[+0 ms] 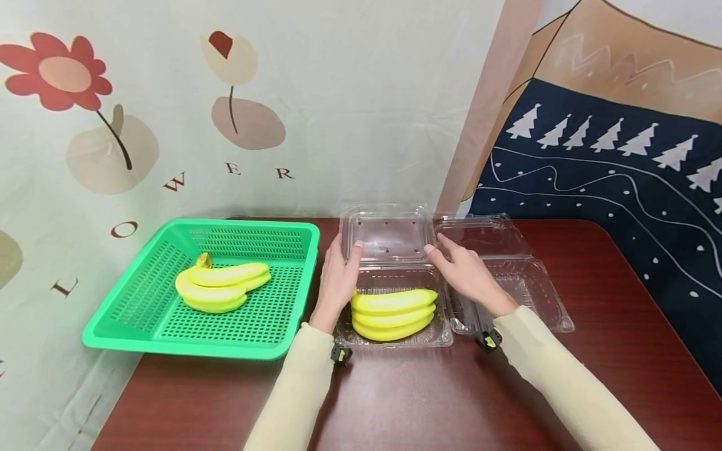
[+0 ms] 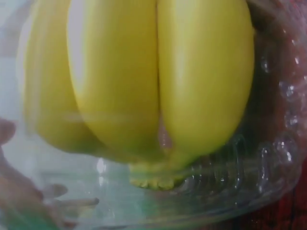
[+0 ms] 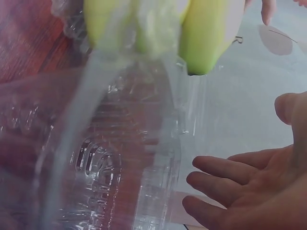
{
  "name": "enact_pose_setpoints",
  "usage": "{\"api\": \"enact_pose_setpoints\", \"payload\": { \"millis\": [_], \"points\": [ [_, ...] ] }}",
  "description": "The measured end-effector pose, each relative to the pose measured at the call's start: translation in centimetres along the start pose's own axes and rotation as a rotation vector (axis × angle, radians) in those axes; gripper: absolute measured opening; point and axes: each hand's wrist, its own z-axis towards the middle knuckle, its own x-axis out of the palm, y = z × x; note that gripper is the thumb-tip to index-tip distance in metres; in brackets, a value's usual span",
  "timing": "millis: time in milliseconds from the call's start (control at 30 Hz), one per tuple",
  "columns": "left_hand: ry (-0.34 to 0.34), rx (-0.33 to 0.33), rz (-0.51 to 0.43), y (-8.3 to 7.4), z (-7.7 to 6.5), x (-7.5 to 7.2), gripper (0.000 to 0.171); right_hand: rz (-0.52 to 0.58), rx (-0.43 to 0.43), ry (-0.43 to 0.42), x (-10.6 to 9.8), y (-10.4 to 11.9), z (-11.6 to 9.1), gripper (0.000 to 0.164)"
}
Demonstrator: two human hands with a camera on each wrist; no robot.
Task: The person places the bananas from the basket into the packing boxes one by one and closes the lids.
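A bunch of yellow bananas (image 1: 393, 314) lies in the base of a clear plastic clamshell box, whose lid (image 1: 386, 233) stands raised behind it. My left hand (image 1: 340, 272) is at the left edge of this lid, its thumb in front and its fingers outside. At the right edge is my right hand (image 1: 465, 270), thumb toward the lid. In the right wrist view the right hand's fingers (image 3: 225, 191) are spread and nearly straight. Clear plastic partly covers the left hand (image 2: 19, 187) in the left wrist view; its fingers look extended. Whether either hand touches the lid is unclear.
A green plastic basket (image 1: 313, 275) at the left holds another bunch of bananas (image 1: 220, 288). To the right, a second clear box (image 1: 521, 285) lies open beside the first, under my right forearm. A printed cloth (image 1: 361, 113) hangs behind the dark red table (image 1: 406, 401).
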Motion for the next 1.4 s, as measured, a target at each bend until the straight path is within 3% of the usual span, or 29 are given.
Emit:
{"api": "enact_pose_setpoints", "payload": {
  "millis": [600,967,1400],
  "points": [
    [-0.059,0.073,-0.121,-0.8,-1.2,-0.9,0.075,0.224,0.071,-0.076,-1.2,0.4,-1.1,0.075],
    [-0.064,0.138,-0.152,-1.1,-2.1,-1.7,0.075,0.343,0.052,-0.075,-1.9,0.6,-1.8,0.075],
    [-0.051,0.155,-0.217,-1.6,-3.8,-2.6,0.078,0.407,0.013,-0.06,-2.3,0.9,-3.5,0.066]
  ]
}}
